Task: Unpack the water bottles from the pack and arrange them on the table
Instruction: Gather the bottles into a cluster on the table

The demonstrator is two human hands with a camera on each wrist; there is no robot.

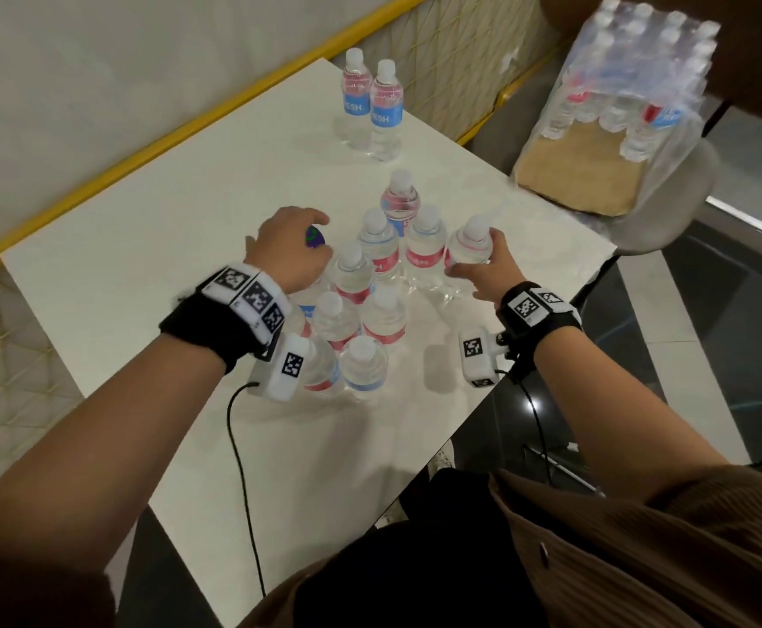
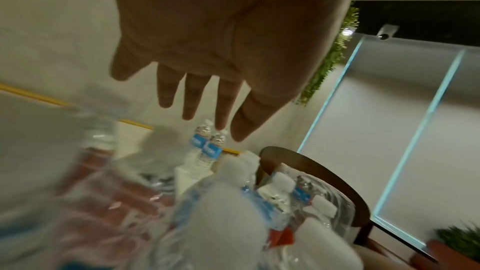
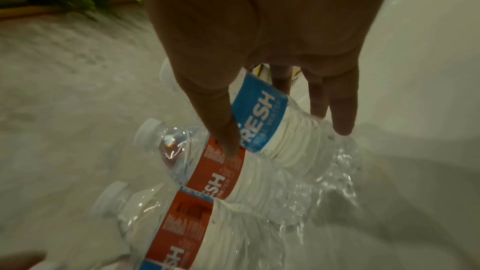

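Several clear water bottles with white caps and red or blue labels stand clustered [image 1: 370, 305] on the white table [image 1: 166, 228]. My right hand [image 1: 476, 260] grips the rightmost bottle [image 1: 467, 242] of the cluster. In the right wrist view the thumb and fingers of that hand [image 3: 285, 141] wrap a blue-labelled bottle [image 3: 262, 114], with two red-labelled ones beside it. My left hand [image 1: 295, 249] hovers over the cluster's left side, fingers straight and spread [image 2: 193, 102], holding nothing. A small blue-green round thing [image 1: 314, 237] shows under its fingers. The plastic-wrapped pack [image 1: 623, 83] sits on a chair to the right.
Two blue-labelled bottles [image 1: 370, 106] stand apart at the table's far end. The chair [image 1: 678, 183] with the pack on a cardboard base stands just off the table's right edge. A yellow-edged mesh rail [image 1: 143, 149] runs along the left side. A black cable [image 1: 240, 469] hangs from my left wrist.
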